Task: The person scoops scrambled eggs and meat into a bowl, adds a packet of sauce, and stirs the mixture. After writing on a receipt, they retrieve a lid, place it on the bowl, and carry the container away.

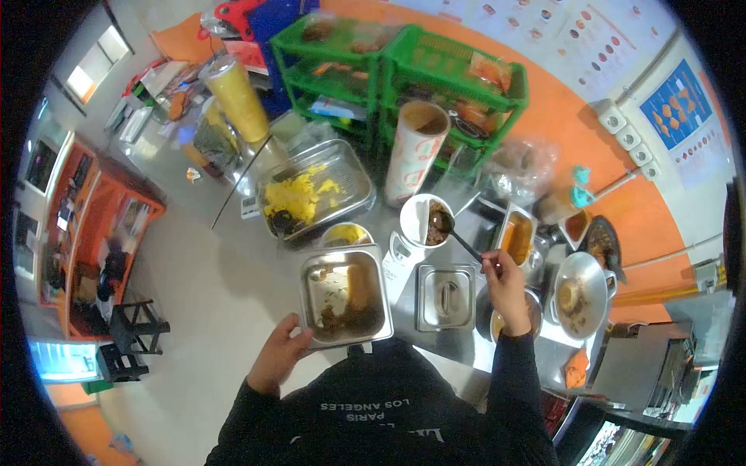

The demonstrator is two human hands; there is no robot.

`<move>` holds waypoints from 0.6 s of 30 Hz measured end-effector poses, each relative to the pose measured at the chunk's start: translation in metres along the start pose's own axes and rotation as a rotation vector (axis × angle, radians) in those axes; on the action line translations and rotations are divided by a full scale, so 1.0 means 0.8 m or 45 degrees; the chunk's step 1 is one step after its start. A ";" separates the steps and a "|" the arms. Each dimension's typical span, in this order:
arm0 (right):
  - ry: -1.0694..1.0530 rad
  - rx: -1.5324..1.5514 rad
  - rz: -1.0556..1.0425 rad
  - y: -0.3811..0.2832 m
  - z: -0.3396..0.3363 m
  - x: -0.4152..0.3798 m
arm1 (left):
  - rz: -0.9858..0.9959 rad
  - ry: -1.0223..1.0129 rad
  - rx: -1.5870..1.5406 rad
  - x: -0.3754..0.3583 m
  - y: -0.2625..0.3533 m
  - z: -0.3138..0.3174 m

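My left hand (284, 351) grips the near left edge of a square steel pan (382, 268), which is tilted toward me with brown sauce and dark bits inside. In my right hand (507, 292) is the handle of a black spoon (466, 245). Its bowl end rests in the dark chopped food of a white paper bowl (412, 220), which also holds something white on its left side. That bowl stands on a white kitchen scale (401, 252). A steel lid (446, 297) lies just left of and below my right hand.
A steel tray (359, 167) of yellow food stands behind the pan, near a round bowl (346, 231) with yellow contents. Green crates (404, 66) and a tall paper roll (413, 155) stand at the back. To the right are an orange-filled container (517, 237) and a large pot (592, 291).
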State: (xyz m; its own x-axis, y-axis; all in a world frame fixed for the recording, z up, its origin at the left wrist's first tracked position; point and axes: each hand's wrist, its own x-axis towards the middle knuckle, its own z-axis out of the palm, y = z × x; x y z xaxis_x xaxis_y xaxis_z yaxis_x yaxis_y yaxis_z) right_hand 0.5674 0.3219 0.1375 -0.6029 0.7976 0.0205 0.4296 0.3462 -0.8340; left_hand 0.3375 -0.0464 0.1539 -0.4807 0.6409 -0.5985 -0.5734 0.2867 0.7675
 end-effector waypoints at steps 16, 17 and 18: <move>0.199 -0.678 -0.364 -0.040 0.035 0.008 | 0.162 0.286 -0.220 -0.064 -0.033 -0.076; 0.190 -0.714 -0.362 -0.041 0.036 0.005 | 0.172 0.264 -0.223 -0.065 -0.036 -0.077; 0.184 -0.750 -0.359 -0.042 0.037 0.002 | 0.183 0.239 -0.225 -0.068 -0.039 -0.077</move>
State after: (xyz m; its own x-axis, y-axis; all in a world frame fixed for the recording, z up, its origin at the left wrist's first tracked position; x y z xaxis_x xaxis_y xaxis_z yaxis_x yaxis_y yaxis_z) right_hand 0.5321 0.2971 0.1489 -0.6674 0.6808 0.3018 0.5886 0.7305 -0.3463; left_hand 0.3405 -0.1337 0.1483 -0.6703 0.5180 -0.5314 -0.5892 0.0639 0.8055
